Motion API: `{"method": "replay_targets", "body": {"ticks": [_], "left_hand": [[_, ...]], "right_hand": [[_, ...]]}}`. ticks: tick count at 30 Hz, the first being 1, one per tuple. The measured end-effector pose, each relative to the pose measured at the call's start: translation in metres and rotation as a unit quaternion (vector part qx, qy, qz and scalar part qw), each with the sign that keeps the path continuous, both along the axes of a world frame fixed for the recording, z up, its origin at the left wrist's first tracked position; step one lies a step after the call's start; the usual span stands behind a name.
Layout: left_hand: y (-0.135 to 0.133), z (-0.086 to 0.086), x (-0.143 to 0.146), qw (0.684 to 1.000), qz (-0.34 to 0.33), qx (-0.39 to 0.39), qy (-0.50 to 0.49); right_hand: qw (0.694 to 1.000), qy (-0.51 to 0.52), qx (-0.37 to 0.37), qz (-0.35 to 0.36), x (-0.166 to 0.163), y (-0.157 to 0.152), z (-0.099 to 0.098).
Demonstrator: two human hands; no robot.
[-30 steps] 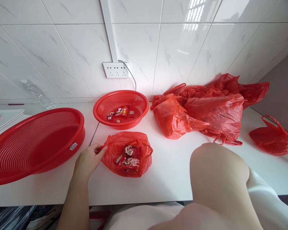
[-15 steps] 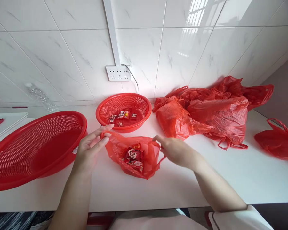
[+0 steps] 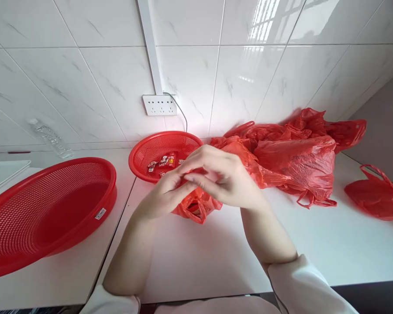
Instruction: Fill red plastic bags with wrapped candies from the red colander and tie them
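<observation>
Both hands meet over a small red plastic bag [image 3: 199, 207] in the middle of the white table. My left hand [image 3: 167, 189] pinches the top of the bag from the left. Arched over it from the right, my right hand [image 3: 221, 174] has its fingers closed on the gathered plastic, with the thumb toward the left hand. The fingers hide most of the bag's top and whatever lies inside. Just behind, a small red basket [image 3: 140, 148] holds several wrapped snacks [image 3: 167, 160], partly covered by the right hand.
A large red basket [image 3: 109, 192] stands on the left, near a clear plastic bottle [image 3: 50, 137] and a white tray [image 3: 9, 172]. Several full red bags [image 3: 296, 161] are piled at the back right. Another tied red bag [image 3: 375, 196] sits at the far right. A socket strip [image 3: 160, 105] is on the tiled wall.
My hands have come together from the bag's two sides to its top. The bag's mouth, spread wide before with snack packets showing, is now bunched up under my fingers.
</observation>
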State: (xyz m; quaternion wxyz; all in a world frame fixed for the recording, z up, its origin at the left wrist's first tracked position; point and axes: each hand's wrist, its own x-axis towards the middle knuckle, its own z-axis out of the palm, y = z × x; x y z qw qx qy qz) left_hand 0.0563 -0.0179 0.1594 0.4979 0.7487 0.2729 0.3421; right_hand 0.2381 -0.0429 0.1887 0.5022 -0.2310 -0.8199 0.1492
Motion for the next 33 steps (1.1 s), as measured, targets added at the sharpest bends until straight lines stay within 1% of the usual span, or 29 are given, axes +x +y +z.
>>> {"method": "replay_targets", "body": {"ticks": [1,3,6,8,10,12,14,15,17,19,20,21,22,23,24,25,26,27,28,29,30,31,33], "left_hand": [[-0.001,-0.003,0.005,1.0,0.002,-0.002,0.005],[-0.002,-0.007,0.01,0.999,0.014,-0.035,-0.002],[0.001,-0.01,0.01,0.995,0.04,-0.083,-0.025],[0.005,-0.01,0.009,0.995,0.056,-0.077,-0.024],[0.009,-0.01,0.008,0.996,0.068,-0.055,-0.018],[0.015,-0.011,0.008,0.995,0.083,-0.042,-0.022],[0.02,-0.013,0.007,0.993,0.101,-0.055,-0.039],[0.022,-0.014,0.006,0.991,0.108,-0.069,-0.049],[0.025,-0.015,0.005,0.987,0.108,-0.099,-0.065],[0.024,-0.015,0.004,0.99,0.082,-0.098,-0.053],[0.022,-0.014,0.003,0.995,0.063,-0.075,-0.033],[0.02,-0.013,0.003,0.998,0.049,-0.034,-0.002],[0.018,-0.012,0.002,0.998,0.05,0.03,0.037],[0.016,-0.012,0.001,0.988,0.068,0.114,0.08],[0.015,-0.012,0.0,0.965,0.1,0.209,0.121],[0.016,-0.013,-0.001,0.928,0.139,0.308,0.156],[0.017,-0.015,-0.003,0.883,0.173,0.398,0.179],[0.02,-0.017,-0.005,0.838,0.198,0.472,0.188],[0.023,-0.02,-0.007,0.802,0.211,0.527,0.186],[0.026,-0.023,-0.008,0.778,0.218,0.563,0.177],[0.029,-0.025,-0.01,0.762,0.225,0.585,0.161],[0.032,-0.028,-0.011,0.753,0.235,0.597,0.144],[0.035,-0.031,-0.011,0.746,0.258,0.602,0.119]], "right_hand": [[1.0,-0.018,0.001,0.004,-0.002,0.001,-0.003],[0.999,-0.023,-0.02,-0.014,-0.001,0.005,-0.011],[0.995,-0.01,-0.092,-0.025,0.004,0.011,-0.027],[0.992,0.016,-0.122,-0.033,0.007,0.016,-0.037],[0.989,0.048,-0.124,-0.069,0.011,0.02,-0.043],[0.985,0.07,-0.11,-0.111,0.016,0.021,-0.044],[0.985,0.07,-0.097,-0.12,0.023,0.019,-0.041],[0.989,0.054,-0.094,-0.102,0.027,0.017,-0.039],[0.994,-0.021,-0.099,-0.03,0.034,0.012,-0.036],[0.987,-0.105,-0.114,0.045,0.037,0.009,-0.035],[0.981,-0.131,-0.123,0.07,0.036,0.009,-0.036],[0.978,-0.137,-0.13,0.087,0.034,0.01,-0.037],[0.979,-0.124,-0.135,0.094,0.031,0.012,-0.039],[0.982,-0.092,-0.138,0.091,0.028,0.015,-0.042],[0.986,-0.048,-0.143,0.077,0.024,0.019,-0.045],[0.987,0.003,-0.151,0.056,0.019,0.024,-0.048],[0.985,0.053,-0.161,0.033,0.015,0.029,-0.051],[0.981,0.091,-0.172,0.013,0.012,0.033,-0.054],[0.976,0.114,-0.184,0.0,0.009,0.037,-0.056],[0.973,0.122,-0.195,-0.003,0.007,0.041,-0.059],[0.971,0.12,-0.205,0.003,0.006,0.043,-0.06],[0.97,0.114,-0.213,0.014,0.006,0.045,-0.062],[0.967,0.105,-0.227,0.042,0.006,0.047,-0.064]]}}
